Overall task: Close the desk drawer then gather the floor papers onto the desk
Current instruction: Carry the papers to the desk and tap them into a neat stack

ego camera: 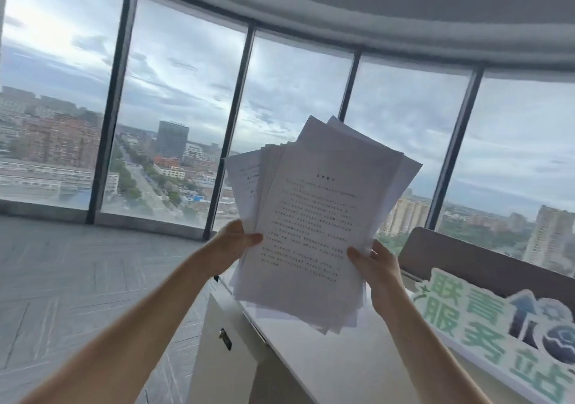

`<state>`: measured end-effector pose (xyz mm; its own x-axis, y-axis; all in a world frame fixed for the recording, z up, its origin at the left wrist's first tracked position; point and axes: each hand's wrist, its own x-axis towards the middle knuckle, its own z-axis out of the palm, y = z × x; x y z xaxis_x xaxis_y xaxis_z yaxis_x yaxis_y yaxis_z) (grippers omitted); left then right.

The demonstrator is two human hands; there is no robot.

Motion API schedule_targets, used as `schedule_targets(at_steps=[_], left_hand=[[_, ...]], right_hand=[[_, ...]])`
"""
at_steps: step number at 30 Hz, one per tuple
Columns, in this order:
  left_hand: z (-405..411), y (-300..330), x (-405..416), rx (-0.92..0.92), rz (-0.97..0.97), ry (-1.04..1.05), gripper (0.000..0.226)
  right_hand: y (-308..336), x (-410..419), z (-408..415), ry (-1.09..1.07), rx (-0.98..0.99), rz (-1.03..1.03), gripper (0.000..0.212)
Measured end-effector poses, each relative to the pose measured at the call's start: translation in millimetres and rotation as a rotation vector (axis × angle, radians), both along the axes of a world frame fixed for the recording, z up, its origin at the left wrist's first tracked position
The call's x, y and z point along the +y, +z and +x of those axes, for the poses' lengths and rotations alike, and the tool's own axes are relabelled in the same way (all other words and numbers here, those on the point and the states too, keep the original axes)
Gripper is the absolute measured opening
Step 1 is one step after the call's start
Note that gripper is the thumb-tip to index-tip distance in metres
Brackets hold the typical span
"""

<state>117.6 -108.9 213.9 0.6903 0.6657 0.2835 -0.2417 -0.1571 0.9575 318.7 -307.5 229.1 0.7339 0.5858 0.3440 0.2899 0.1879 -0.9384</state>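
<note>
Pinching the lower edges of a fanned, uneven stack of printed papers (314, 217), the left hand (231, 243) and right hand (375, 266) each keep a tight grip, thumbs on the front sheet, holding the stack upright in the air above the white desk (336, 360). To land it well, I'd tap the sheets square, then lower them flat onto bare desk, clear of the green sign (485, 326), since loose back sheets could slip.

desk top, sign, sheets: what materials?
Desk top: smooth matte off-white, probably laminate; material unsure. Sign: flat die-cut printed board, likely foam or PVC, white edge showing. Sheets: thin white printed paper, fanned loosely, held by left hand and right hand.
</note>
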Motion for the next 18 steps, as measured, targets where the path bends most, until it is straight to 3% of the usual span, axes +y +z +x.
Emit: schedule_targets(at_steps=[5,13,18], left_hand=[[57.0,-1.4,-32.4,-0.029,0.011,-0.099,0.034],[151.2,-31.9,-69.1,-0.026,-0.127,-0.205,0.027],[211.3,-61.1,-89.5,0.016,-0.168,-0.260,0.036]], right_hand=[[-2.8,-55.6,23.6,-0.149,-0.002,-0.013,0.043],[-36.1,-103.6,70.0,-0.381,0.034,-0.030,0.049],[-67.0,-120.5,114.7,-0.510,0.083,-0.052,0.050]])
